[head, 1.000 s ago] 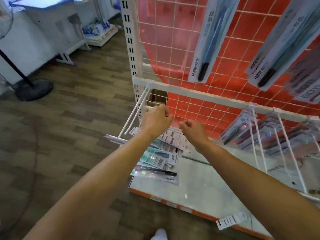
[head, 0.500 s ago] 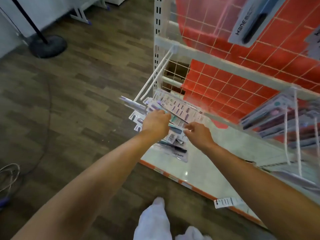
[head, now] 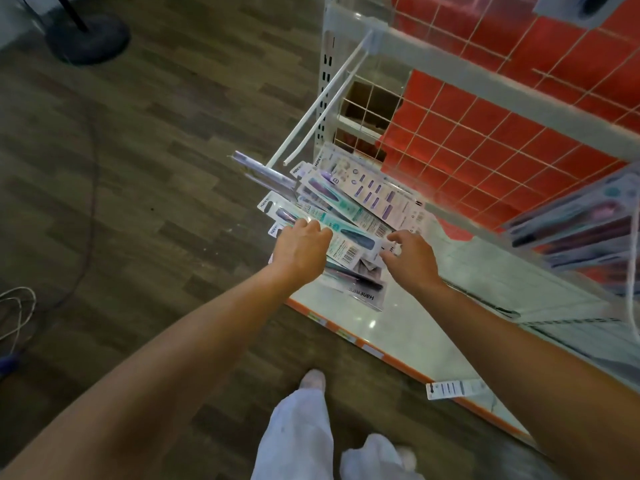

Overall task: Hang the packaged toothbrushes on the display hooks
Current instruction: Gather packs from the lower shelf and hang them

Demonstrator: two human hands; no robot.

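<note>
Packaged toothbrushes [head: 349, 216] are seen piled loosely at the left end of the shelf base [head: 433, 327], under the bare display hook [head: 322, 102]; lower packs are covered and the print is mostly unreadable. The left hand [head: 300, 249] is laid on the pile, fingertips hidden behind bent knuckles, so a grip cannot be told. The right hand [head: 412, 258] is held over the pile's right edge, fingers loosely apart, nothing gripped; hung packs [head: 581, 230] at far right are blurred and cut off.
</note>
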